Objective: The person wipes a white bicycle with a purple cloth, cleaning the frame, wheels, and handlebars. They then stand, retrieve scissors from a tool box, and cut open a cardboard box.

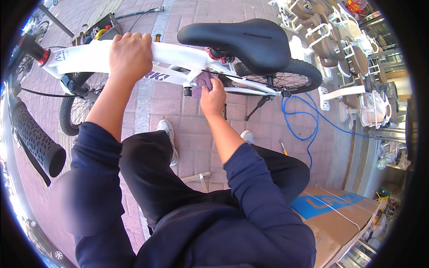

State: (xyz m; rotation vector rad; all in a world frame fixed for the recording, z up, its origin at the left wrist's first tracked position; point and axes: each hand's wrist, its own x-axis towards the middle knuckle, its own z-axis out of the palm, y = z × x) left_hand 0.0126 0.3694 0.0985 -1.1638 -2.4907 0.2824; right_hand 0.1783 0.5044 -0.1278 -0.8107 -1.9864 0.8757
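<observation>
A white bicycle (89, 56) with a black saddle (241, 42) stands across the space in front of me. My left hand (129, 56) is closed over the top of its frame, fingers curled across the far side. In my right hand (213, 96) is a purple cloth (203, 85), pressed against the lower frame below the saddle. The cloth partly hides the frame there. Off to the left are the black handlebar grip (38, 138) and the front wheel (73, 102). The rear wheel (290, 78) lies to the right, with the kickstand (258, 107) below it.
A blue hose (286, 118) loops over the brick paving at the right. An orange-handled tool (283, 148) lies near it. Close by on the right is a cardboard box (335, 223). Child seats (357, 62) are stacked far right; a toolbox (105, 29) sits beyond the frame.
</observation>
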